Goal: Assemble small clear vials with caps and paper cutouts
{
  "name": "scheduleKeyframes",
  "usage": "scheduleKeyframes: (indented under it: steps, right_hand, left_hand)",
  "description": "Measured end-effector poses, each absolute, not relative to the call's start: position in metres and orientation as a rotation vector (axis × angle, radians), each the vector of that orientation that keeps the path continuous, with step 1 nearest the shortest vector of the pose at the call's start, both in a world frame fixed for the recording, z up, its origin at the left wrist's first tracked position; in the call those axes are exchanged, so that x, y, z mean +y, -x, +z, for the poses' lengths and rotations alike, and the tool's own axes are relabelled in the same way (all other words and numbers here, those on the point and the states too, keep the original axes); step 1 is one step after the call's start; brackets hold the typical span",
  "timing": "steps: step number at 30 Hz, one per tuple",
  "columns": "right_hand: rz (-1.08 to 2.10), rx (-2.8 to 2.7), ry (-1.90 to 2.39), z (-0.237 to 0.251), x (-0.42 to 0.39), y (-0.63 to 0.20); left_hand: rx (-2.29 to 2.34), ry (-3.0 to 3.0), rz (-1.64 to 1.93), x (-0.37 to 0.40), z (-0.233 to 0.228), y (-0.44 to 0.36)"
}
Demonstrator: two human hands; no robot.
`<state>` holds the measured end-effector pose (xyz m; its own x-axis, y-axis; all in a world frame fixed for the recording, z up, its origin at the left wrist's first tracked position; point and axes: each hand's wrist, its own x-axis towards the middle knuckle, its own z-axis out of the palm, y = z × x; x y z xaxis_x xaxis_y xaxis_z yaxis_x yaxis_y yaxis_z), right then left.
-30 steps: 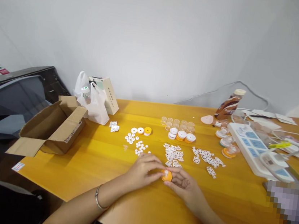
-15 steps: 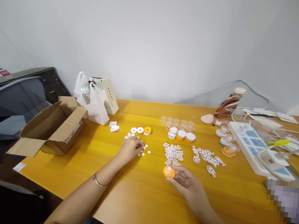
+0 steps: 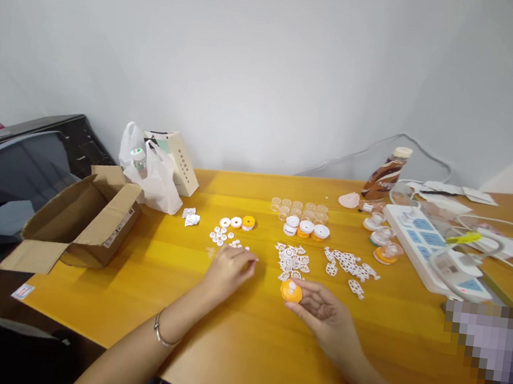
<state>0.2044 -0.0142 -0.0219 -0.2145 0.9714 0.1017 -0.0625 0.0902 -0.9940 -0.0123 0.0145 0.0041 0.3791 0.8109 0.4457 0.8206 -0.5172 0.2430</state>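
My right hand (image 3: 323, 315) rests palm-up on the yellow table (image 3: 243, 334) and holds a small orange round cap (image 3: 291, 291) with a white centre at its fingertips. My left hand (image 3: 228, 269) hovers over a scatter of small white discs (image 3: 223, 235), its fingers curled; I cannot tell if they pinch a disc. A bracelet sits on the left wrist. Just beyond the orange cap lies a heap of white openwork plastic pieces (image 3: 293, 261), with a second heap (image 3: 350, 267) to its right.
Clear small cups (image 3: 299, 208) and white-orange caps (image 3: 305, 228) stand further back. An open cardboard box (image 3: 79, 220) and a white plastic bag (image 3: 153, 173) are at the left, a power strip (image 3: 436, 254) with cables and a brown bottle (image 3: 382, 176) at the right.
My left hand left the orange cap, reached out to the white discs, then drew back a little toward the cap. The right hand kept the cap in nearly the same place.
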Motion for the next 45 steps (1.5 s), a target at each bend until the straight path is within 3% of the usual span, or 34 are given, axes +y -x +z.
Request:
scheduleKeyframes:
  steps: [3, 7, 20, 26, 31, 36, 45]
  right_hand:
    - [1.319, -1.399, 0.965, -0.021, -0.016, -0.205]
    - [1.315, -1.436, 0.903, -0.022, -0.018, -0.205]
    - [1.34, -1.447, 0.886, -0.02, -0.021, -0.205]
    - [1.344, -1.453, 0.907, -0.021, -0.021, -0.205]
    - [1.297, -1.477, 0.928, -0.023, -0.018, -0.206]
    - [1.283, -1.517, 0.869, -0.027, -0.015, -0.207]
    - [1.329, -1.536, 0.856, -0.031, -0.015, -0.206]
  left_hand:
    - [-1.069, 2.699, -1.077, -0.008, 0.014, -0.003]
    - [-0.758, 2.71, -0.992, -0.023, 0.019, -0.01]
    - [-0.747, 2.739, -0.737, -0.029, 0.03, -0.012]
    - [-0.75, 2.776, -0.878, -0.028, 0.025, -0.009]
    - [-1.314, 2.794, -1.486, -0.022, 0.017, -0.012]
    - [-2.05, 3.031, -1.671, -0.017, 0.008, -0.021]
    - [-2.361, 3.022, -2.148, -0.017, -0.007, -0.032]
